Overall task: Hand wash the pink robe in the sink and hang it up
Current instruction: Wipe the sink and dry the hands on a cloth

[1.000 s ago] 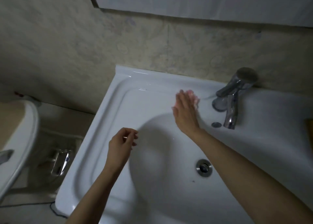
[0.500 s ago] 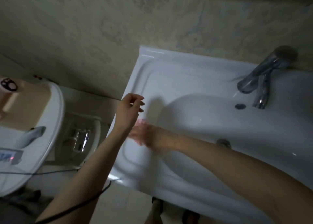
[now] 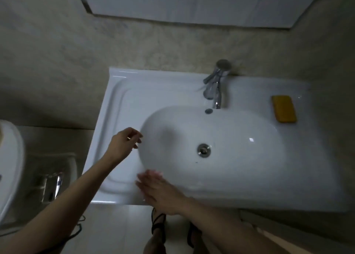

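Observation:
A white sink (image 3: 123, 103) fills the middle of the view, its oval basin holding no cloth, with a metal drain (image 3: 204, 150) at the bottom. No pink robe is in view. My left hand (image 3: 124, 145) hovers over the sink's left ledge, fingers loosely curled, holding nothing. My right hand (image 3: 160, 191) lies flat and blurred over the sink's front rim, fingers stretched out to the left, holding nothing.
A chrome tap (image 3: 217, 86) stands at the back of the sink. A yellow soap bar (image 3: 284, 108) lies on the right ledge. A white toilet (image 3: 9, 167) is at the far left, a mirror (image 3: 192, 1) on the wall above. My feet show on the tiled floor below.
My right hand has swept from near the tap across the left ledge to the front rim. The view has swung back to the right, bringing the whole sink and the soap into sight.

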`<act>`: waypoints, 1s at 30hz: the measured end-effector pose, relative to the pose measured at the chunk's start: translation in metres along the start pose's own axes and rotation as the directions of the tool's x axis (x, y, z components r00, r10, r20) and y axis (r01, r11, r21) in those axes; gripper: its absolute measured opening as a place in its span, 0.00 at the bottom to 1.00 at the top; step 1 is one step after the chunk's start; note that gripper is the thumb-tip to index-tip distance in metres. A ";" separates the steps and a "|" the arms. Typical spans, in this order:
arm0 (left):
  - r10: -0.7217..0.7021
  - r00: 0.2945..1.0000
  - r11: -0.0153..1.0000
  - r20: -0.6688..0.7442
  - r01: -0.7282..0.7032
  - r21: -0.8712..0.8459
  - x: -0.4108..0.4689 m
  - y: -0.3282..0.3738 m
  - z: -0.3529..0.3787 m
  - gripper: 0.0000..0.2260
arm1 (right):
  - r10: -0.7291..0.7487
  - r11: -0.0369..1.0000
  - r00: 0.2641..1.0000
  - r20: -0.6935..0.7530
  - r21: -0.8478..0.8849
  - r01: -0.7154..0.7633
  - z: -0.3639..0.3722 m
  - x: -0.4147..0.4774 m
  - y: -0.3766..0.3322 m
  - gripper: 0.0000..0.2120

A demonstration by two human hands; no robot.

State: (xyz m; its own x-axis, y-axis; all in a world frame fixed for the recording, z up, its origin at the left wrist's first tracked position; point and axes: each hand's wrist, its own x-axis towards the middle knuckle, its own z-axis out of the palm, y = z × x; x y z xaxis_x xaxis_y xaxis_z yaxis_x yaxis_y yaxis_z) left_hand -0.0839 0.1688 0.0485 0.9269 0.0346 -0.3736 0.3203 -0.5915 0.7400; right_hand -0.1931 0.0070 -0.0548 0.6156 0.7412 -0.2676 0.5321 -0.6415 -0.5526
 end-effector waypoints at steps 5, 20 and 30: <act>0.065 0.967 0.987 0.248 -0.100 0.129 -0.001 0.030 0.042 0.06 | 0.551 0.824 0.820 0.156 0.058 -0.564 -0.051 -0.140 0.081 0.46; 0.125 0.651 0.802 0.748 0.378 -0.463 -0.046 0.188 0.134 0.22 | 0.784 -0.296 0.611 -0.110 0.799 0.523 -0.218 -0.154 0.045 0.15; 0.269 0.588 0.798 0.763 0.308 -0.518 -0.047 0.235 0.091 0.08 | 0.527 0.491 0.740 -0.418 0.860 0.136 -0.273 -0.163 0.037 0.26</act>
State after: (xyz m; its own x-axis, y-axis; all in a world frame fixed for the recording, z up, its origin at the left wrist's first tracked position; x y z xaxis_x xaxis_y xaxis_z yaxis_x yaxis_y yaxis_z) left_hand -0.0701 -0.0450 0.1891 0.4817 -0.7534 -0.4476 0.6420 -0.0443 0.7654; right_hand -0.1153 -0.1914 0.1841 0.9789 0.1278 -0.1592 -0.1548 -0.0437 -0.9870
